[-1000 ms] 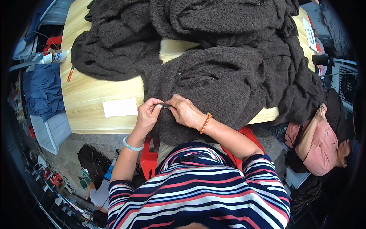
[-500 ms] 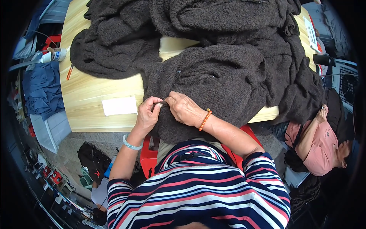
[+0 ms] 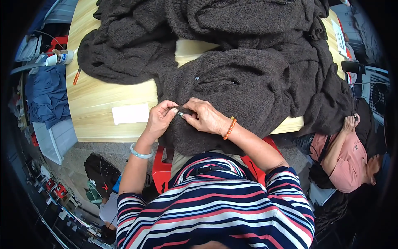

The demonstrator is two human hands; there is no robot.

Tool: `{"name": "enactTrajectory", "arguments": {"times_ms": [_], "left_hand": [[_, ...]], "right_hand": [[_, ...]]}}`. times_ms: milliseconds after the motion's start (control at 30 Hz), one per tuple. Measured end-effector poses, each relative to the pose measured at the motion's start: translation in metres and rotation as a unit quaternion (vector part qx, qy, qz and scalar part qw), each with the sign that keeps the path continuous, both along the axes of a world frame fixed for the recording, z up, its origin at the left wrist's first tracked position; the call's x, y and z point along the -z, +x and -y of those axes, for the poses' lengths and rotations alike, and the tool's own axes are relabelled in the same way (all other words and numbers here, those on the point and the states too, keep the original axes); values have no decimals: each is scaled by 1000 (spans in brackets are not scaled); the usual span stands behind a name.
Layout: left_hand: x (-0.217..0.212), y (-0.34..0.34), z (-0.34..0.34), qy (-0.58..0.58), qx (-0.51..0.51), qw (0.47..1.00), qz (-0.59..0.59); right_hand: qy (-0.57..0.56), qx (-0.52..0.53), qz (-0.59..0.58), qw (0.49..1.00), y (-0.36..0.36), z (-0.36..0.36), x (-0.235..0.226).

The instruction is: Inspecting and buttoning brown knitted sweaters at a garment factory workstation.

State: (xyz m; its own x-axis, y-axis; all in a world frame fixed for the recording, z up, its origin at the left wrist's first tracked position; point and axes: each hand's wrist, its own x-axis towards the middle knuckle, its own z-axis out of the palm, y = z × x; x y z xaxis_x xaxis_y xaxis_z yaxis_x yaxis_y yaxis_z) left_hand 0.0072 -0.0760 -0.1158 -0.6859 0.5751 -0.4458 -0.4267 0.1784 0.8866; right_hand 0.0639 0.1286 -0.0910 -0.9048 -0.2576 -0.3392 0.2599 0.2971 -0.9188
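A dark brown knitted garment (image 3: 244, 95) spreads over the table's front edge and hangs onto my lap. My left hand (image 3: 159, 118) pinches a fold of this knit between thumb and fingers. Close beside it, my right hand (image 3: 205, 116) grips the same fold, thumb pressed against the fingers. Between the two hands a small pale, glinting bit shows on the fabric; I cannot make out what it is. Two more tiny light specks lie on the knit farther up.
More dark knits (image 3: 244, 20) are heaped along the far side of the wooden table (image 3: 95, 112). On it lie a white paper slip (image 3: 130, 113) and an orange pen (image 3: 77, 76). Blue cloth (image 3: 46, 95) fills a white bin at left. At right, a person in pink (image 3: 346, 162) handles dark fabric.
My right hand has turned slightly, and its thumb now shows below the fold. A pale bit has come into sight between my hands. My left hand stays nearly in place.
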Motion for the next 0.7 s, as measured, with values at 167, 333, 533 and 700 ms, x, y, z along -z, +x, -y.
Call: {"name": "enactTrajectory", "arguments": {"times_ms": [167, 333, 533, 700], "left_hand": [[-1, -4, 2, 14, 16, 999, 24], [-4, -5, 2, 18, 34, 998, 40], [-7, -3, 3, 35, 34, 999, 19], [-12, -6, 2, 54, 24, 998, 23]], "right_hand": [[31, -13, -161, 986, 5, 1, 11], [-4, -18, -167, 986, 3, -5, 8], [-74, -2, -106, 992, -1, -7, 10], [-271, 39, 98, 957, -1, -6, 20]]}}
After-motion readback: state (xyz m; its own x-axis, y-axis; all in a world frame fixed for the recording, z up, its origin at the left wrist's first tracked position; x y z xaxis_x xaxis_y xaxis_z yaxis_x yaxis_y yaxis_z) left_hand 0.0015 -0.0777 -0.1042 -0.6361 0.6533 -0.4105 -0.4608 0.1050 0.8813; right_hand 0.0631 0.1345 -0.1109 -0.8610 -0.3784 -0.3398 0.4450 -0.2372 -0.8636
